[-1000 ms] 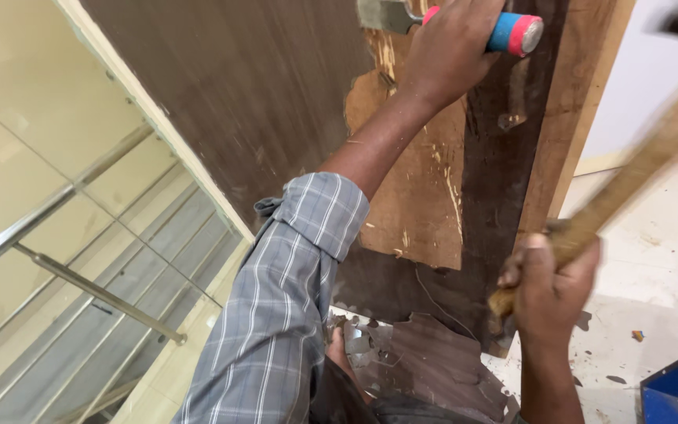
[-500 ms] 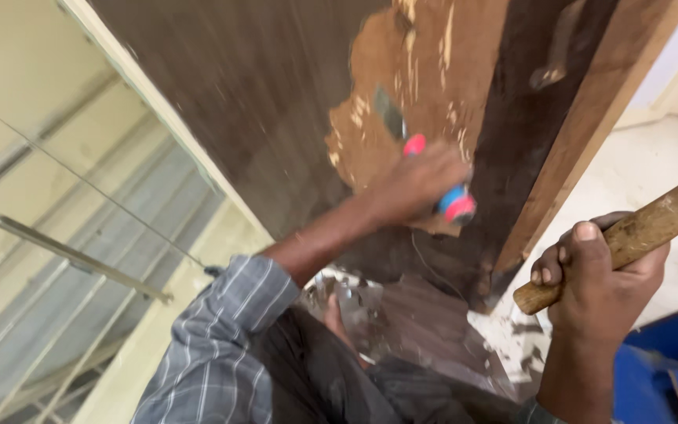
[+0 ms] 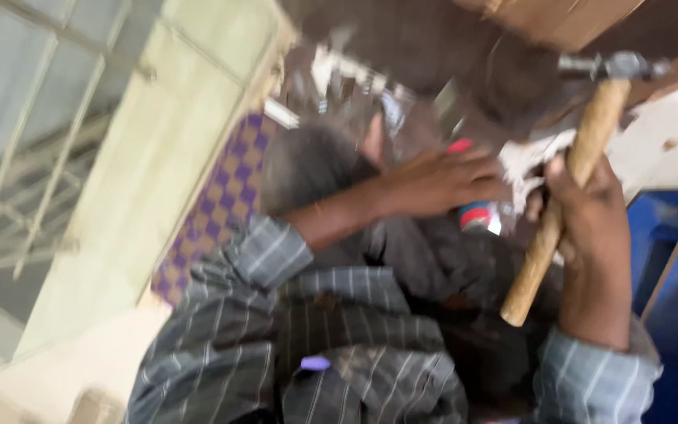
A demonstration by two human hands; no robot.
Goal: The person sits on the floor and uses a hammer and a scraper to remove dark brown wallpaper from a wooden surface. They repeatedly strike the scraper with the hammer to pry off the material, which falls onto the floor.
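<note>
A dark wooden panel point(image 3: 433, 39) leans across the top of the view, with a pale bare patch of wood near its upper edge. To the right stands a blue box point(image 3: 668, 267); the blur hides what, if anything, is inside it. Purple-and-yellow checked cloth point(image 3: 221, 204) lies along the pale wall at the left. The right hand point(image 3: 582, 212) has its fingers wrapped tight round the wooden handle of a hammer point(image 3: 570, 184), whose metal head points up by the panel's lower corner. The left hand point(image 3: 433, 180) lies fingers together over a tool with a red-and-blue handle point(image 3: 476, 213), low before the panel; whether it is truly clamped, I cannot tell.
</note>
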